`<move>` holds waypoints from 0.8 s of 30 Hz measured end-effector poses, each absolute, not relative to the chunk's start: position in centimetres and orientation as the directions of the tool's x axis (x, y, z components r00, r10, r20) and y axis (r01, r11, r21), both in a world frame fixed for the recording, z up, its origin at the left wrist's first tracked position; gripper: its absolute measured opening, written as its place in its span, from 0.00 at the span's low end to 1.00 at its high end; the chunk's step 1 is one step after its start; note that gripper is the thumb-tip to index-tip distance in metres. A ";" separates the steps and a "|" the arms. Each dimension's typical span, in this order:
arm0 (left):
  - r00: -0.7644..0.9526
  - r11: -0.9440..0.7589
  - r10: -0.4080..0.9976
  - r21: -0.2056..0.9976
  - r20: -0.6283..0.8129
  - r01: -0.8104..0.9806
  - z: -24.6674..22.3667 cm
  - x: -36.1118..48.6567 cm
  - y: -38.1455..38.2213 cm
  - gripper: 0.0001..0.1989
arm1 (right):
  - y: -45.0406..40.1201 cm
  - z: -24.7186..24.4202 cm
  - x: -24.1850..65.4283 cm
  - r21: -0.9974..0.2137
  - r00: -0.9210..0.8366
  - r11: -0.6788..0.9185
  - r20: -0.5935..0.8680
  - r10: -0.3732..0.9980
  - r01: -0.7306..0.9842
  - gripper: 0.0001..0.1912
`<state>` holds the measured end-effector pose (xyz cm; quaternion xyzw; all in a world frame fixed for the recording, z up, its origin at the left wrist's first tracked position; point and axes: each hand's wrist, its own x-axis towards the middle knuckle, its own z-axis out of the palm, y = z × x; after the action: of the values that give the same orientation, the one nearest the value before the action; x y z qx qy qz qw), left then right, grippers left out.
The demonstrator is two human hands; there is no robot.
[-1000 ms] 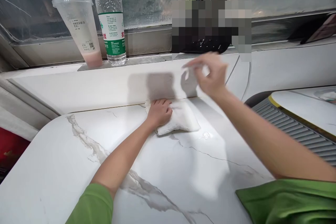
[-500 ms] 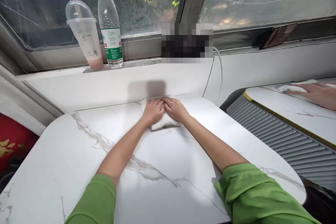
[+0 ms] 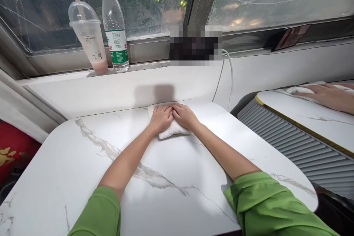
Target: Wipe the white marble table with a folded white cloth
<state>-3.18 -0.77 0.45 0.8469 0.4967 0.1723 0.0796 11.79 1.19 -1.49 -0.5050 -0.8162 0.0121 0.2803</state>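
A folded white cloth (image 3: pixel 174 129) lies near the far edge of the white marbled table (image 3: pixel 110 177). My left hand (image 3: pixel 162 118) presses down on its left part, fingers close together and a little bent. Beside it, touching at the fingertips, my right hand (image 3: pixel 184 116) holds the cloth's right part the same way. The cloth shows past the left fingertips and below both palms. What the fingertips do on the cloth is partly hidden. Both arms reach forward, in green sleeves.
On the window ledge stand a plastic cup (image 3: pixel 91 44) with a straw and a green-capped bottle (image 3: pixel 116 29). A blurred dark patch (image 3: pixel 195 46) and a white cable (image 3: pixel 231 77) are further right. At another table (image 3: pixel 332 121), a person's hand (image 3: pixel 329 96) rests on a white cloth.
My hands and the cloth have hardly moved. The other person's hand and cloth at the right table have shifted slightly left; the view itself has moved a little.
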 end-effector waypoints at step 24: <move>0.529 -0.542 0.839 0.277 0.128 0.793 0.8 -5.4 -7.2 0.23 | -6.8 -1.2 9.6 -0.192 -0.349 0.442 0.381 0.856 0.876 0.22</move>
<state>-5.37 -7.16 0.76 0.8694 0.4693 0.1237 0.0928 9.57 -6.83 -1.16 -0.5276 -0.8209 -0.0228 0.2175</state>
